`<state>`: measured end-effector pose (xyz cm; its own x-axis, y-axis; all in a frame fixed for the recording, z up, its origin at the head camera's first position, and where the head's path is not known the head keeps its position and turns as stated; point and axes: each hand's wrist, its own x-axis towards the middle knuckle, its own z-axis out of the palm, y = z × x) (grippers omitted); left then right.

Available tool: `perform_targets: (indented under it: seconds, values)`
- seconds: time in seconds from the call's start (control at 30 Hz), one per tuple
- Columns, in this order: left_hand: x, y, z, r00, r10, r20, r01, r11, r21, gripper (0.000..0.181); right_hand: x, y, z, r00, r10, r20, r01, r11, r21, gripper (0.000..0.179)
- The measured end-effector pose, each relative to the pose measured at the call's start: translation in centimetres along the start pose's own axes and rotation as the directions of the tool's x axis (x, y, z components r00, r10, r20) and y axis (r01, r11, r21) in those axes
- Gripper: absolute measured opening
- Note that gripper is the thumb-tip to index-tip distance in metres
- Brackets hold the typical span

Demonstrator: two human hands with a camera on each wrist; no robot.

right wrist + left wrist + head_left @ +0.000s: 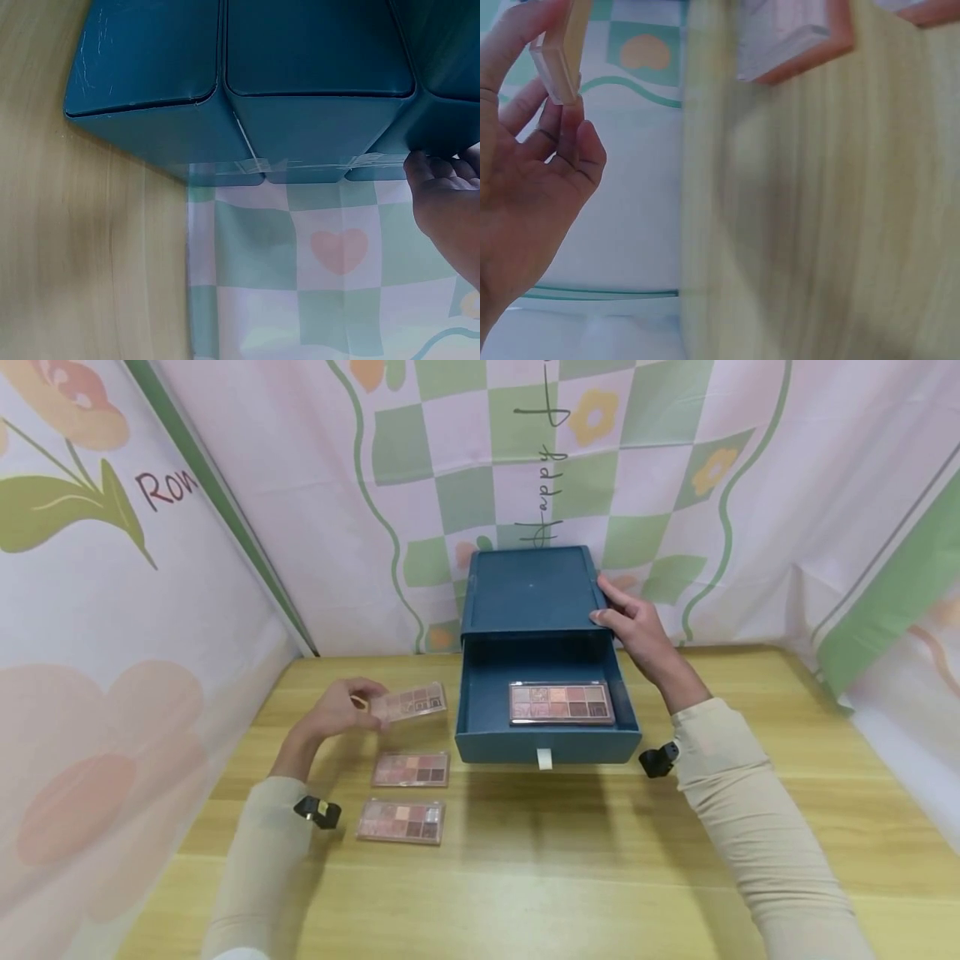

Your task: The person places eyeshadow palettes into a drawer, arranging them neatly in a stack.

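Note:
My left hand (341,707) pinches a clear-lidded eyeshadow palette (414,702) by its left end, thumb on one side and fingers on the other; it is tilted above the table. My right hand (633,622) grips the upper right edge of a dark blue drawer cabinet (531,589), with the thumb over the top edge and the fingers along the side. The top drawer (480,747) is pulled out, and one eyeshadow palette (561,703) lies inside. In the right wrist view, the cabinet (315,60) shows stacked sections, with my fingers (435,169) against the uppermost.
Left of the drawer, two more palettes, an upper one (411,769) and a lower one (401,821), lie flat on the wooden table (525,893). A white pull tab (544,759) hangs from the drawer front. Patterned cloth (315,527) hangs behind and at both sides.

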<state>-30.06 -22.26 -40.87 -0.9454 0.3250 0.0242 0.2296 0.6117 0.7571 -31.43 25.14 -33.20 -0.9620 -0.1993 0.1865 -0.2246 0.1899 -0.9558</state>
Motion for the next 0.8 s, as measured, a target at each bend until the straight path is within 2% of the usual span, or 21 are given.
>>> perform_targets:
  seconds: [0.57,0.8]
  values:
    - [-0.9,3.7,-1.9,0.996,0.084,-0.034,-0.084,0.996,-0.013,0.057,0.0,0.1,0.0,1.0,-0.009,0.001,0.009,1.0,-0.013,0.068]
    - [-1.4,5.2,-2.6,0.995,0.094,-0.032,-0.093,0.996,0.006,0.057,-0.1,0.0,0.0,1.0,-0.007,-0.004,0.007,1.0,-0.012,0.068]
